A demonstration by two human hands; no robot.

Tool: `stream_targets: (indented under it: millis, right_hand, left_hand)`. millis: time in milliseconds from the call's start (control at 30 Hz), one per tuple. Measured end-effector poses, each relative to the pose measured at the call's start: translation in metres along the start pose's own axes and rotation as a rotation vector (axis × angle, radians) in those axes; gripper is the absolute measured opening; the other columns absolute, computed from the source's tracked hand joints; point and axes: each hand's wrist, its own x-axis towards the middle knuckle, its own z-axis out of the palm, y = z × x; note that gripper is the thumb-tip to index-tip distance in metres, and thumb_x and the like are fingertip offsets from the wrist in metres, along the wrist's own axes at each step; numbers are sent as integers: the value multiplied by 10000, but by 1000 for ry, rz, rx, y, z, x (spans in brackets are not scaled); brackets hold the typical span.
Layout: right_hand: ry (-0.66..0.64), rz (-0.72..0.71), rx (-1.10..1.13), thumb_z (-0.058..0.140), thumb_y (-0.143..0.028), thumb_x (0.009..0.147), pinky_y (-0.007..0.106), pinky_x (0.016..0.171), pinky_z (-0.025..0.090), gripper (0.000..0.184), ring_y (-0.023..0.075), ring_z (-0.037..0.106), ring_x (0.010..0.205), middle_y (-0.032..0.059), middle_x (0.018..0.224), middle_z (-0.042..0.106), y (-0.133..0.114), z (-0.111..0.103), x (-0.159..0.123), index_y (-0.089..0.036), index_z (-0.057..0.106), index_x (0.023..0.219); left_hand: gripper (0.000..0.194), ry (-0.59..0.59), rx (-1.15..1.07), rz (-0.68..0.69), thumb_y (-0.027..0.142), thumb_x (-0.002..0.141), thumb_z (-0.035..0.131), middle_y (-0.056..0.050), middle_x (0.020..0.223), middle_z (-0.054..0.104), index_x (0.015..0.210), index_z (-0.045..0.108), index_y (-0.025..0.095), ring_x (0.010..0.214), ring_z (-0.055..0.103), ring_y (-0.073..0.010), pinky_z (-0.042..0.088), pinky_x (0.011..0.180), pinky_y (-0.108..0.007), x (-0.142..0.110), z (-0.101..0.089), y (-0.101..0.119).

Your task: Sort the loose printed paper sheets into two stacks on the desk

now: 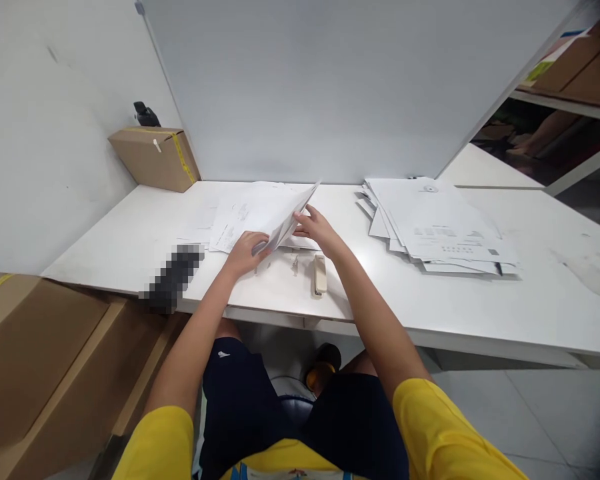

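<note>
A thin sheaf of white printed sheets (290, 217) is tilted up off the white desk (430, 300), over flat papers (240, 217). My left hand (245, 252) grips its lower left corner, fingers closed on the paper. My right hand (316, 228) pinches the right edge of the same sheaf. Just in front of my hands lies a cream stapler (320, 273) with a small metal clip (295, 263) to its left.
A messy stack of printed papers (440, 230) lies at the right. A taped cardboard box (155, 159) with a black object (146, 115) on it sits at the back left corner. Large cardboard boxes (40, 353) stand left of my knees. A white partition (330, 87) backs the desk.
</note>
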Motion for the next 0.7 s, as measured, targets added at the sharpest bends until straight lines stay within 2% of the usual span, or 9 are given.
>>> stream_targets:
  millis: [133, 233, 333, 500, 600, 700]
  right_hand:
    - [55, 12, -155, 722, -574, 753, 523, 967, 553, 811, 307, 651, 1138, 132, 1391, 608, 0, 12, -4, -243, 440, 1437]
    - [74, 16, -308, 744, -554, 736, 544, 944, 550, 897, 309, 677, 1022, 131, 1469, 547, -4, 17, -11, -283, 370, 1506]
    - [58, 20, -405, 732, -555, 738, 551, 888, 561, 951, 299, 679, 900, 131, 1483, 534, -6, 21, -16, -301, 310, 1552]
    - [86, -30, -452, 722, -566, 729, 562, 938, 524, 983, 305, 668, 906, 116, 1497, 523, -3, 28, -18, -314, 282, 1571]
    - [81, -47, -444, 708, -574, 744, 535, 924, 526, 901, 290, 655, 916, 102, 1516, 505, 1, 31, -18, -317, 355, 1532]
    - [60, -65, -352, 666, -575, 776, 480, 917, 525, 633, 271, 643, 950, 83, 1365, 633, 5, 29, -13, -271, 571, 1323]
  left_hand:
    - [525, -5, 25, 23, 517, 890, 628, -153, 1341, 631, 1280, 630, 166, 1273, 554, -347, 483, 1057, -475, -3, 2, -1]
    - [622, 10, 16, -19, 516, 902, 608, -155, 1437, 573, 1415, 533, 173, 1357, 506, -355, 453, 1106, -494, -5, 4, -2]
    - [603, -4, 11, -58, 526, 922, 573, -134, 1447, 576, 1429, 527, 204, 1391, 484, -345, 423, 1140, -504, -7, 4, -1]
    - [718, -46, 46, -37, 636, 862, 610, -129, 1462, 565, 1437, 520, 216, 1439, 426, -353, 361, 1195, -499, -9, 3, 4]
    - [678, -37, 63, -71, 619, 888, 570, -118, 1450, 580, 1431, 532, 215, 1441, 430, -331, 357, 1205, -462, -11, 4, 6]
    - [558, 60, 24, -139, 533, 934, 514, -114, 1333, 667, 1381, 585, 206, 1370, 521, -309, 399, 1179, -449, -13, 7, 2]
